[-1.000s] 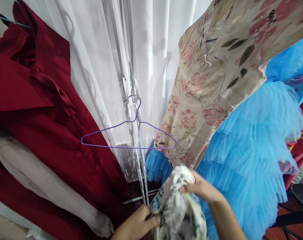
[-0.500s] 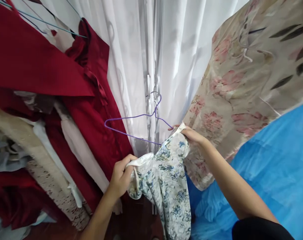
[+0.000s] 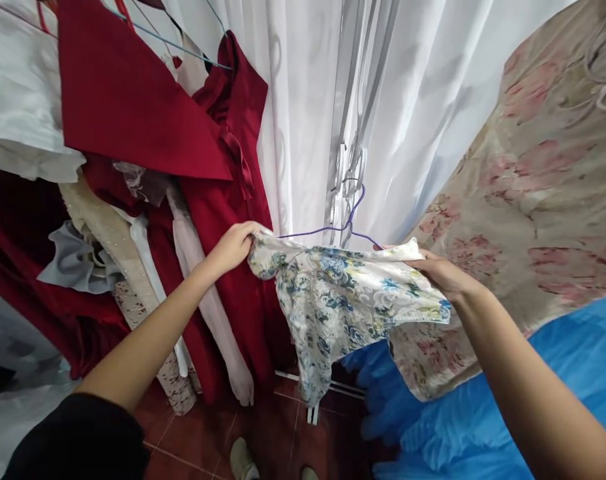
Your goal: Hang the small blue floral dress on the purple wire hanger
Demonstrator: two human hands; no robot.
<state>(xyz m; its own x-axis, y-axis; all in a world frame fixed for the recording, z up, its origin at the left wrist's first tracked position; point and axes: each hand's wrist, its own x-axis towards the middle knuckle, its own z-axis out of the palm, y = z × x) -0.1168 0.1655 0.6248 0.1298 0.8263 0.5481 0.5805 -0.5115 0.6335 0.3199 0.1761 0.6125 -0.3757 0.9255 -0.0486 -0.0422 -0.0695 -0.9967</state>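
My left hand (image 3: 231, 245) grips the left top edge of a white garment with blue flower print (image 3: 337, 300). My right hand (image 3: 440, 275) holds its right top edge, so the cloth is stretched between both hands. A purple wire hanger (image 3: 350, 223) hangs just behind the garment's upper edge on a metal rack post (image 3: 343, 133); most of its lower bar is hidden by the cloth.
Dark red garments (image 3: 147, 127) and pale ones hang at the left. A beige dress with pink flowers (image 3: 537, 193) and a blue tulle dress (image 3: 483, 413) hang at the right. White curtain (image 3: 303, 100) behind. Red tiled floor (image 3: 263, 433) and my shoes below.
Both hands have risen and spread the floral garment out wide, up to the level of the purple hanger. The view has shifted right and down.
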